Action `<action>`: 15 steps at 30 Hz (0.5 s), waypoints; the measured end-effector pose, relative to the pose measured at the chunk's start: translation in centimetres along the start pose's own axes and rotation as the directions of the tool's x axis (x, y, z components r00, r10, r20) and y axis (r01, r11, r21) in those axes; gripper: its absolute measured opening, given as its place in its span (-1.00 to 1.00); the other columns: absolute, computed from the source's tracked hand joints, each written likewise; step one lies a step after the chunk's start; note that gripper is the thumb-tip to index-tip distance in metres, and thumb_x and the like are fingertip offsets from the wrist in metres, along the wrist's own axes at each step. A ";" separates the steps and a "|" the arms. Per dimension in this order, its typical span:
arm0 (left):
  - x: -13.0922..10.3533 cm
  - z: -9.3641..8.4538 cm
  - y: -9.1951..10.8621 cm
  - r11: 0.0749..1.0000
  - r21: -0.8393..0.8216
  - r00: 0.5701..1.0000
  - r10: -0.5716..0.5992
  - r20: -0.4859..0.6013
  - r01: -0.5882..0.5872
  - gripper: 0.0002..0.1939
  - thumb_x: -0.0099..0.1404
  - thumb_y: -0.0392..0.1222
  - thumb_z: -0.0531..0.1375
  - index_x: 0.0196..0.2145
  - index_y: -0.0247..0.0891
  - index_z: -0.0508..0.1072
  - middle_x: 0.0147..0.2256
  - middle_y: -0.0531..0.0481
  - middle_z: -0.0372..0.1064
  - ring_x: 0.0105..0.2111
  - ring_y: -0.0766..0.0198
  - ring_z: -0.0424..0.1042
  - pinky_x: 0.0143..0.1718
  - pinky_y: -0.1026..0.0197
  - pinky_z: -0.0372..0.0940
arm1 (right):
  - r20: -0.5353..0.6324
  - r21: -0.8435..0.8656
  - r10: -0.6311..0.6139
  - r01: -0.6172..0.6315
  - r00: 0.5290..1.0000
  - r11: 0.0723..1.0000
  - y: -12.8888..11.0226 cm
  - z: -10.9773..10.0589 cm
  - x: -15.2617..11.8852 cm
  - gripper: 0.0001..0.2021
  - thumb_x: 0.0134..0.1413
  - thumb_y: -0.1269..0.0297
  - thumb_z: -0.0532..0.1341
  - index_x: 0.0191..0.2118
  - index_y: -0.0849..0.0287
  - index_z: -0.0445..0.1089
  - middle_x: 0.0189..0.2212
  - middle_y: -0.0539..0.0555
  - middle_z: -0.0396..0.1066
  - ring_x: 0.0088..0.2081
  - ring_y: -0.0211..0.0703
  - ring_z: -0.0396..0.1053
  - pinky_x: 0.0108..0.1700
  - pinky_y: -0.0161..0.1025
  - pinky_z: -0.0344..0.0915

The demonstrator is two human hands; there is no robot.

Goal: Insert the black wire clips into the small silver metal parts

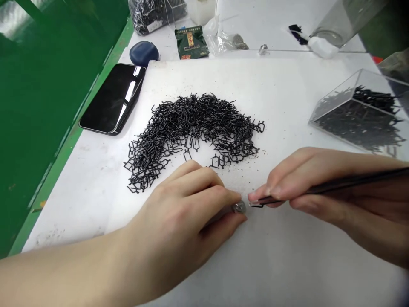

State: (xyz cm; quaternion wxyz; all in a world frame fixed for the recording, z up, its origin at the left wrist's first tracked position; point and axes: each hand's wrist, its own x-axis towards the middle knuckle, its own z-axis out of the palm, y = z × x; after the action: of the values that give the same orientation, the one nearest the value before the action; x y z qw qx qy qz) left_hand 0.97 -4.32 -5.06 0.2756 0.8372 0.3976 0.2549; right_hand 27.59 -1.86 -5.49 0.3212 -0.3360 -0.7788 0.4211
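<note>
My left hand [191, 209] is closed around a small metal cylinder [239, 207], whose round end shows between thumb and forefinger; the rest of it is hidden. Facing that end, my right hand [319, 187] grips dark tweezers [332, 185] that slant in from the right. At the tweezers' tip is a small black wire piece [257, 206], a short gap away from the cylinder. Beyond both hands lies an arched pile of small black forked wire pieces [198, 117] on the white work surface.
A phone [110, 100] and a dark blue case [143, 53] lie at the left. At the back are a green packet [191, 42], a clear bag [220, 38] and a small metal part [263, 50]. A clear box [359, 111] of black pieces stands right, near a tipped clear jar [341, 23].
</note>
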 end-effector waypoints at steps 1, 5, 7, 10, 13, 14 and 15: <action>0.0 0.0 0.1 1.000 0.009 1.000 0.003 -0.001 -0.003 -0.89 0.50 -0.34 0.31 -0.18 -0.33 0.68 -0.31 -0.02 0.53 -0.28 0.24 0.42 -0.15 0.17 0.41 | 0.037 0.000 -0.004 0.004 0.999 1.000 0.0 0.0 0.0 -0.71 0.26 0.43 0.37 -0.01 -0.14 0.61 -0.12 -0.01 0.69 -0.11 -0.02 0.68 -0.10 -0.21 0.69; -0.1 -0.1 0.5 0.999 0.032 1.000 -0.007 0.001 0.007 -0.86 0.52 -0.35 0.28 -0.21 -0.33 0.66 -0.30 -0.04 0.55 -0.26 0.22 0.42 -0.15 0.16 0.43 | 0.092 -0.018 0.014 -0.013 0.996 1.000 0.1 -0.1 -0.1 -0.70 0.25 0.42 0.37 -0.01 -0.19 0.59 -0.11 -0.07 0.69 -0.12 -0.07 0.68 -0.11 -0.27 0.68; -0.2 -0.1 0.6 0.999 0.032 1.000 0.000 0.001 0.000 -0.86 0.52 -0.34 0.28 -0.22 -0.32 0.65 -0.31 -0.03 0.54 -0.26 0.22 0.42 -0.14 0.15 0.44 | 0.101 -0.023 0.005 -0.003 0.995 1.000 0.2 -0.1 -0.1 -0.68 0.26 0.42 0.36 0.00 -0.19 0.59 -0.11 -0.07 0.69 -0.12 -0.06 0.68 -0.12 -0.26 0.68; -0.2 0.0 0.7 0.999 0.033 1.000 0.002 0.002 -0.002 -0.86 0.51 -0.34 0.29 -0.21 -0.33 0.66 -0.31 -0.04 0.54 -0.26 0.21 0.41 -0.13 0.14 0.43 | 0.114 -0.024 0.005 -0.003 0.993 1.000 0.3 0.0 -0.1 -0.66 0.26 0.43 0.36 0.02 -0.21 0.58 -0.09 -0.06 0.69 -0.10 -0.03 0.68 -0.12 -0.23 0.68; 0.0 0.0 0.6 0.999 0.035 1.000 0.012 -0.003 -0.012 -0.85 0.51 -0.36 0.28 -0.22 -0.37 0.67 -0.32 -0.05 0.53 -0.27 0.20 0.41 -0.14 0.14 0.42 | 0.112 -0.032 0.013 -0.009 0.994 0.999 0.4 0.1 0.0 -0.67 0.27 0.41 0.36 0.02 -0.22 0.58 -0.08 -0.07 0.69 -0.10 -0.04 0.68 -0.11 -0.24 0.67; 0.0 0.0 0.6 0.999 0.035 1.000 0.014 -0.002 -0.014 -0.85 0.51 -0.36 0.28 -0.22 -0.38 0.67 -0.32 -0.05 0.53 -0.27 0.20 0.41 -0.14 0.15 0.41 | 0.110 -0.037 0.015 -0.011 0.994 0.999 0.4 0.1 0.0 -0.68 0.27 0.40 0.36 0.02 -0.22 0.58 -0.08 -0.07 0.69 -0.11 -0.04 0.68 -0.11 -0.24 0.67; 0.1 0.0 0.6 0.999 0.034 1.000 0.017 -0.001 -0.017 -0.84 0.51 -0.36 0.27 -0.22 -0.39 0.67 -0.32 -0.05 0.53 -0.28 0.21 0.40 -0.15 0.15 0.41 | 0.106 -0.042 0.019 -0.015 0.994 0.999 0.3 0.1 -0.1 -0.68 0.27 0.40 0.37 0.01 -0.22 0.58 -0.09 -0.06 0.69 -0.12 -0.02 0.68 -0.12 -0.23 0.68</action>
State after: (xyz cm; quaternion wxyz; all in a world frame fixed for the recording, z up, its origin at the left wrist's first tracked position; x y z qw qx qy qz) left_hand 1.28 -4.57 -4.66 0.2588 0.8449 0.3952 0.2510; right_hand 27.62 -1.83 -5.86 0.2686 -0.3262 -0.8004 0.4251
